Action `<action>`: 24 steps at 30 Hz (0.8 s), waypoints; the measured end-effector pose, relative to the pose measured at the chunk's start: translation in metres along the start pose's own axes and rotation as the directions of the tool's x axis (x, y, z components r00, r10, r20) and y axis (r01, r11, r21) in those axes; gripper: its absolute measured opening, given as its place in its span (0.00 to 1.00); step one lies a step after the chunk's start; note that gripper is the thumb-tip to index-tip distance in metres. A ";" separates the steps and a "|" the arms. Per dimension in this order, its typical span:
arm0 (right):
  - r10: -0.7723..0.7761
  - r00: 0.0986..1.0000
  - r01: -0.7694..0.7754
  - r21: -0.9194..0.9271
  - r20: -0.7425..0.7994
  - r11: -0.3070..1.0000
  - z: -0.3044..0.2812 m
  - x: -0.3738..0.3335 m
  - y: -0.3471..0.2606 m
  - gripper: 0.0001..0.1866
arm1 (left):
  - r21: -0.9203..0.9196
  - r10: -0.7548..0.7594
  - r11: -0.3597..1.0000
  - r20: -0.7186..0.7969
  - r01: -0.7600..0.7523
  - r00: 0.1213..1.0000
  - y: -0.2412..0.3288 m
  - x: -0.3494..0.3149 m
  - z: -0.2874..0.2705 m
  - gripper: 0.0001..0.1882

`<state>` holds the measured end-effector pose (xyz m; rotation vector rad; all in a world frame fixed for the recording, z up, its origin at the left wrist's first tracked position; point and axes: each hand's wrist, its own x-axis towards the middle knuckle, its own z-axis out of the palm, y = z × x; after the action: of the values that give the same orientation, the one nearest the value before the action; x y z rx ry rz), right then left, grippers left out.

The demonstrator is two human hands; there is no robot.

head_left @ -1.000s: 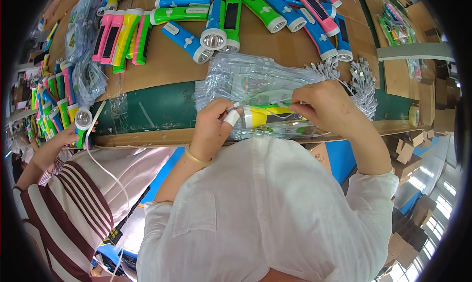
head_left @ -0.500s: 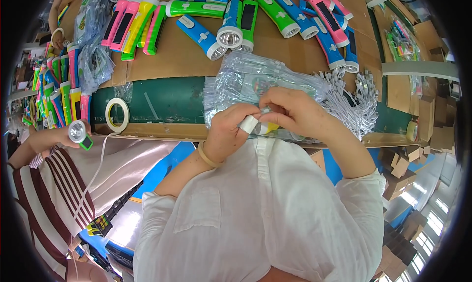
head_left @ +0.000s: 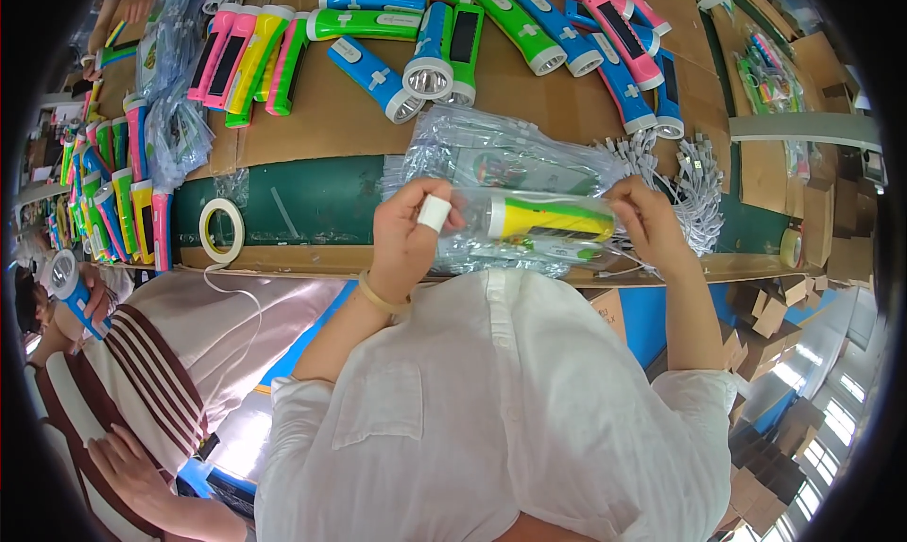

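A yellow and green flashlight (head_left: 553, 219) lies sideways inside a clear plastic bag (head_left: 475, 209), held up between my hands. My left hand (head_left: 408, 235) pinches the bag's left end; a white wrap (head_left: 434, 213) covers one of its fingers. At the other end, by the flashlight's tail, the fingers of my right hand (head_left: 652, 223) are closed on the plastic. Beneath and behind lies a pile of flat clear bags (head_left: 510, 150). White cables (head_left: 694, 197) are heaped just right of my right hand.
Several colourful flashlights (head_left: 378, 74) lie on cardboard across the table's far side. More flashlights (head_left: 118, 183) stand packed at the left, near a tape roll (head_left: 221, 230). A co-worker at the left holds a blue flashlight (head_left: 66, 275). A raised cardboard edge (head_left: 321, 257) runs along the front.
My hands were close together over the bag; now they are apart, with the bagged flashlight stretched between them. The co-worker's green flashlight is gone from view and a blue one is in that hand.
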<state>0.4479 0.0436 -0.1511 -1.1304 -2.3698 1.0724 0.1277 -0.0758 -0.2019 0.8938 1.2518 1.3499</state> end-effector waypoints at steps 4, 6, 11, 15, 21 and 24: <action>0.159 0.873 -0.218 -0.077 -0.460 0.973 -0.043 0.012 0.040 0.10 | 0.610 0.437 0.652 0.182 -0.450 0.881 0.004 0.040 0.017 0.10; 0.421 0.781 -0.279 0.345 -0.462 0.896 -0.083 0.035 0.041 0.11 | 0.675 0.502 0.492 0.296 -0.550 0.812 0.000 0.061 0.030 0.15; 0.139 0.710 -0.159 0.034 -0.691 0.987 -0.142 0.066 0.078 0.11 | 0.745 0.491 0.275 0.434 -0.607 0.755 -0.006 0.085 0.061 0.17; 0.183 0.675 -0.120 0.138 -0.715 0.983 -0.149 0.073 0.081 0.13 | 0.743 0.482 0.260 0.454 -0.617 0.750 -0.006 0.082 0.081 0.18; 0.381 0.574 0.061 0.502 -0.725 0.863 -0.200 0.103 0.109 0.16 | 0.717 0.415 0.220 0.544 -0.661 0.729 -0.024 0.090 0.102 0.18; 0.180 0.317 -0.343 0.065 -0.931 0.937 -0.286 0.121 0.168 0.25 | 0.645 0.394 0.371 0.542 -0.668 0.742 -0.019 0.089 0.103 0.15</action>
<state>0.6156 0.3471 -0.0872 -1.6290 -1.3197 0.1103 0.2144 0.0303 -0.2130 2.2884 1.3868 0.9603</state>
